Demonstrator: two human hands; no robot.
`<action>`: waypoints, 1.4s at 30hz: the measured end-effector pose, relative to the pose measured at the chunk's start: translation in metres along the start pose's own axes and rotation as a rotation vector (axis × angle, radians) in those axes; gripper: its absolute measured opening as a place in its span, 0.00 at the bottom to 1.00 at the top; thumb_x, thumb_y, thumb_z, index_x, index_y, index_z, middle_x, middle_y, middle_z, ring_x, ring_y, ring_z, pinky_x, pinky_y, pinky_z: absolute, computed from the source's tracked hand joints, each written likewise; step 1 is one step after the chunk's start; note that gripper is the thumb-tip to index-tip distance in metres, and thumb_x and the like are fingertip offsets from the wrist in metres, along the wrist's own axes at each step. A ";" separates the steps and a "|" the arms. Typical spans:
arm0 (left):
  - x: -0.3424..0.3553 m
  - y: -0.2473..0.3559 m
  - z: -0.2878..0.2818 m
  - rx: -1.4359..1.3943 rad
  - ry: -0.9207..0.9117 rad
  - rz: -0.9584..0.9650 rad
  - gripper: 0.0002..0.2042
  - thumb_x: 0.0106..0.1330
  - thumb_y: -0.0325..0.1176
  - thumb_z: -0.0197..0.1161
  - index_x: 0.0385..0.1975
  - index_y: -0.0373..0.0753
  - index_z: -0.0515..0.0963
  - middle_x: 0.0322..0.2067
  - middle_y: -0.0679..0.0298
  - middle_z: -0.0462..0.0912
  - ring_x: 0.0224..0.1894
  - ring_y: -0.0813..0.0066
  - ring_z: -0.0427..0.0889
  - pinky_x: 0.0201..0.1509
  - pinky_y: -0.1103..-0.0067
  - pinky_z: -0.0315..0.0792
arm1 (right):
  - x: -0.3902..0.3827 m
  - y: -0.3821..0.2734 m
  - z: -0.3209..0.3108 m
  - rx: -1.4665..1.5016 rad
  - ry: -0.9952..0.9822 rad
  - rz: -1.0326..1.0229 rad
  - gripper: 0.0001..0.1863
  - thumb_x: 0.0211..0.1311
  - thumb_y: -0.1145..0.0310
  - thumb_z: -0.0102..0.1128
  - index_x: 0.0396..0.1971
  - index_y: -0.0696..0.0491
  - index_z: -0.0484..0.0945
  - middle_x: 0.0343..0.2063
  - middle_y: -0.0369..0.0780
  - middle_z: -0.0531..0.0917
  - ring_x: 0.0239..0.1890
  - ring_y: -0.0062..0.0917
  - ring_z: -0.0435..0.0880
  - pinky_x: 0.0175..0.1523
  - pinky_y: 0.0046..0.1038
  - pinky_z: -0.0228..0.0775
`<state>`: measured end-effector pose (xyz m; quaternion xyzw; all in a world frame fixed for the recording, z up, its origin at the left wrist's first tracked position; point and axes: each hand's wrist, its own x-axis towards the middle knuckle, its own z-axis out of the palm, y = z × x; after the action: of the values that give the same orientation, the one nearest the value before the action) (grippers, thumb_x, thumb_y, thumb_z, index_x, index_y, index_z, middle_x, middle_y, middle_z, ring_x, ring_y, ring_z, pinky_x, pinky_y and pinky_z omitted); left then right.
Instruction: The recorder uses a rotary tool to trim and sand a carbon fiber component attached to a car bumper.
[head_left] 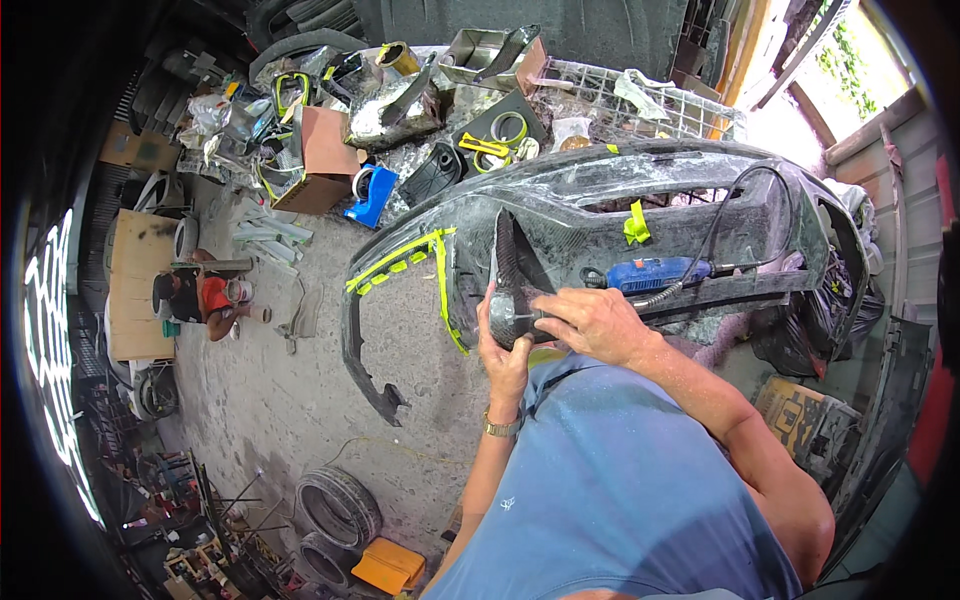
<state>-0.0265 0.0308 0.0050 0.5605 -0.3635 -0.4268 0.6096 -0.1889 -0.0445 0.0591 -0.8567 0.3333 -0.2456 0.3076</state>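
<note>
My left hand [503, 362] grips a dark, curved, woven-looking panel piece [512, 275] by its lower end, thumb in front. The piece stands tilted upward, its pointed tip away from me. My right hand [607, 326] is closed, its fingertips pressed against the near end of the piece; whatever may be between them is hidden. Behind the piece lies a large black car bumper [700, 190], dusty and scuffed. Yellow-green tape [440, 280] runs along its left part. A blue rotary tool [655, 273] with a flexible shaft rests on the bumper, right of my hands.
Beyond the bumper is a cluttered bench with a cardboard box [318, 160], a blue tape dispenser [372, 195] and tape rolls [508, 128]. Another person [205, 295] crouches at the left. Tires [338, 507] lie on the floor; black bags [825, 320] sit at the right.
</note>
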 end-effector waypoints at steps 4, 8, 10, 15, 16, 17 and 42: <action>0.000 0.005 0.002 -0.017 0.002 0.001 0.39 0.45 0.17 0.52 0.66 0.35 0.63 0.51 0.63 0.71 0.51 0.74 0.74 0.60 0.77 0.69 | 0.001 0.002 0.001 0.030 -0.016 -0.001 0.14 0.64 0.57 0.60 0.43 0.50 0.80 0.27 0.39 0.81 0.31 0.36 0.83 0.32 0.35 0.75; -0.002 0.009 0.003 -0.101 0.032 -0.011 0.39 0.47 0.15 0.51 0.68 0.36 0.60 0.49 0.65 0.73 0.47 0.81 0.75 0.50 0.85 0.72 | 0.013 0.008 0.004 0.052 0.054 0.066 0.15 0.62 0.59 0.62 0.44 0.52 0.81 0.30 0.41 0.83 0.32 0.38 0.83 0.34 0.36 0.75; -0.001 0.016 0.004 -0.210 0.042 -0.033 0.40 0.47 0.15 0.50 0.68 0.36 0.59 0.50 0.64 0.73 0.48 0.80 0.75 0.53 0.84 0.72 | 0.013 0.011 0.010 0.077 0.071 0.061 0.15 0.63 0.58 0.62 0.43 0.52 0.81 0.32 0.42 0.84 0.34 0.38 0.84 0.35 0.36 0.75; 0.000 0.017 -0.002 -0.454 0.094 -0.078 0.39 0.50 0.15 0.49 0.69 0.37 0.57 0.52 0.61 0.72 0.50 0.77 0.75 0.52 0.82 0.73 | 0.021 0.003 0.011 0.087 0.010 0.107 0.16 0.63 0.58 0.61 0.42 0.54 0.80 0.36 0.42 0.85 0.36 0.38 0.85 0.37 0.35 0.76; 0.000 0.017 -0.003 -0.450 0.095 -0.077 0.39 0.50 0.15 0.49 0.69 0.37 0.57 0.52 0.61 0.72 0.50 0.77 0.75 0.52 0.82 0.73 | 0.022 0.001 0.012 0.080 0.019 0.080 0.16 0.63 0.58 0.62 0.42 0.54 0.80 0.36 0.42 0.85 0.36 0.38 0.85 0.37 0.35 0.76; 0.001 0.016 -0.003 -0.459 0.093 -0.082 0.39 0.50 0.15 0.49 0.69 0.37 0.57 0.52 0.62 0.72 0.50 0.77 0.75 0.51 0.83 0.73 | 0.024 0.000 0.013 0.072 0.028 0.053 0.15 0.62 0.58 0.62 0.41 0.54 0.80 0.36 0.42 0.85 0.36 0.38 0.85 0.37 0.35 0.76; -0.004 0.005 -0.010 -0.167 0.009 -0.070 0.38 0.48 0.17 0.53 0.67 0.35 0.61 0.53 0.64 0.70 0.51 0.75 0.74 0.57 0.80 0.69 | 0.013 -0.003 0.002 -0.023 -0.017 -0.037 0.16 0.64 0.54 0.59 0.40 0.52 0.79 0.29 0.40 0.82 0.32 0.36 0.84 0.34 0.36 0.76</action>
<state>-0.0186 0.0384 0.0087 0.5221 -0.3042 -0.4741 0.6404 -0.1783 -0.0512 0.0628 -0.8683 0.3174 -0.2402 0.2960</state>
